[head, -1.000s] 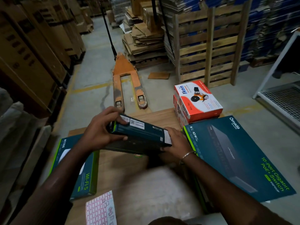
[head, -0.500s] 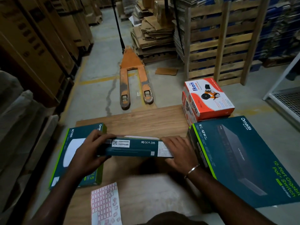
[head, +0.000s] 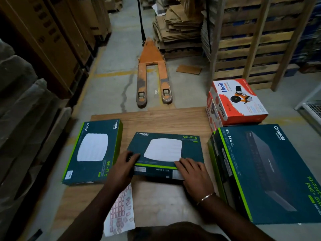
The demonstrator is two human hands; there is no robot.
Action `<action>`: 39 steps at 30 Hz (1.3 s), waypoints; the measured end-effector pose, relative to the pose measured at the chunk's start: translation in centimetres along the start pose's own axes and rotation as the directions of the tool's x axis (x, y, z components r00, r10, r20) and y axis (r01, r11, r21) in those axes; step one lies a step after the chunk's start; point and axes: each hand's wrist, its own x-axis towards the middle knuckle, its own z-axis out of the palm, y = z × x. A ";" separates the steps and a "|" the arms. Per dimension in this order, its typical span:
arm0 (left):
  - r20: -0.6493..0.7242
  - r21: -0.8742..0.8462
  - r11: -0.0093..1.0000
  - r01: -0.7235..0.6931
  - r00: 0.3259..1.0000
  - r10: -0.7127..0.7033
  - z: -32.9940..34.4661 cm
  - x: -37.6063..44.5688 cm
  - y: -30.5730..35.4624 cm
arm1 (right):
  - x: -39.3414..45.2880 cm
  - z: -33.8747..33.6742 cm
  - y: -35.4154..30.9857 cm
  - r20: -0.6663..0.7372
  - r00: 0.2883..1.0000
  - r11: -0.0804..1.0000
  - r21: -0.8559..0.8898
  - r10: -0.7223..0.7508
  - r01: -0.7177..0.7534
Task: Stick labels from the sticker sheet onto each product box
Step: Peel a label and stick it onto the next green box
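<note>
Head | Wi-Fi 5 box [head: 165, 150] flat on table | left hand [head: 121, 169], right hand [head: 194, 174] spread on near corners

Left hand [head: 121, 168] and right hand [head: 194, 174] rest on middle Wi-Fi box [head: 165, 150].
</note>
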 end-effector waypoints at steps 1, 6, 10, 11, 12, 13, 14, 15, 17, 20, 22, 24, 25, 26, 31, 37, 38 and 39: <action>0.026 0.004 1.000 0.026 0.999 -0.027 0.6 -0.3 0.0 | -0.4 0.7 -0.1 0.027 1.000 1.000 -0.001 -0.004 0.004; 0.072 -0.018 0.997 0.079 0.994 -0.078 2.6 -2.3 0.7 | -1.0 2.2 -0.2 0.098 0.995 0.997 0.073 -0.023 0.016; 0.043 -0.112 0.994 0.021 0.999 -0.016 3.9 -4.2 3.6 | 2.2 1.6 1.4 0.072 0.997 0.987 0.154 0.021 -0.032; 0.055 -0.144 0.989 0.030 0.998 -0.022 4.2 -4.5 4.6 | 3.6 1.7 2.0 0.088 0.995 0.984 0.170 0.046 -0.060; 0.070 -0.174 0.984 0.043 0.997 -0.031 4.5 -4.6 5.5 | 5.0 1.7 2.8 0.124 0.990 0.980 0.178 0.072 -0.094; 0.088 -0.201 0.978 0.053 0.995 -0.035 4.8 -4.6 6.4 | 6.4 1.6 3.5 0.173 0.981 0.977 0.175 0.091 -0.121; 0.109 -0.224 0.973 0.056 0.993 -0.032 5.2 -4.5 7.3 | 7.8 1.6 4.3 0.225 0.969 0.978 0.160 0.099 -0.137; 0.136 -0.241 0.969 0.058 0.990 -0.025 5.5 -4.3 8.2 | 9.1 1.5 5.0 0.275 0.956 0.980 0.138 0.103 -0.145; 0.185 -0.236 0.969 0.071 0.982 -0.027 5.7 -3.9 10.1 | 11.3 1.1 6.2 0.379 0.919 0.982 0.096 0.113 -0.160; 0.272 -0.121 0.984 0.134 0.957 -0.097 5.6 -3.0 12.6 | 13.6 0.9 7.6 0.525 0.843 0.988 0.019 0.120 -0.152; 0.355 -0.033 0.986 0.161 0.924 -0.139 5.3 -2.6 13.7 | 14.3 1.0 8.0 0.582 0.802 0.987 -0.002 0.134 -0.163; 0.446 0.010 0.989 0.150 0.884 -0.139 5.4 -2.5 14.3 | 14.5 0.9 8.1 0.598 0.789 0.984 0.000 0.144 -0.179; 0.477 0.030 0.990 0.136 0.869 -0.134 5.6 -2.6 14.3 | 14.5 0.8 8.1 0.588 0.796 0.984 -0.005 0.146 -0.176; 0.491 0.051 0.991 0.122 0.861 -0.131 6.0 -2.7 14.3 | 14.3 0.7 8.0 0.573 0.805 0.984 -0.011 0.152 -0.178; 0.444 0.174 0.983 0.057 0.887 -0.130 7.2 -3.9 12.3 | 12.4 1.1 7.6 0.538 0.805 0.963 -0.049 0.248 -0.264; 0.373 0.176 0.974 0.144 0.906 -0.201 6.8 -3.4 8.5 | 8.1 1.4 5.2 0.508 0.755 0.895 -0.075 0.414 -0.440; 0.364 0.182 0.970 0.163 0.905 -0.220 6.7 -3.2 7.8 | 7.3 1.4 4.8 0.518 0.743 0.886 -0.070 0.425 -0.458; 0.357 0.189 0.964 0.185 0.902 -0.243 6.5 -2.8 7.3 | 6.5 1.4 4.2 0.527 0.734 0.882 -0.067 0.429 -0.467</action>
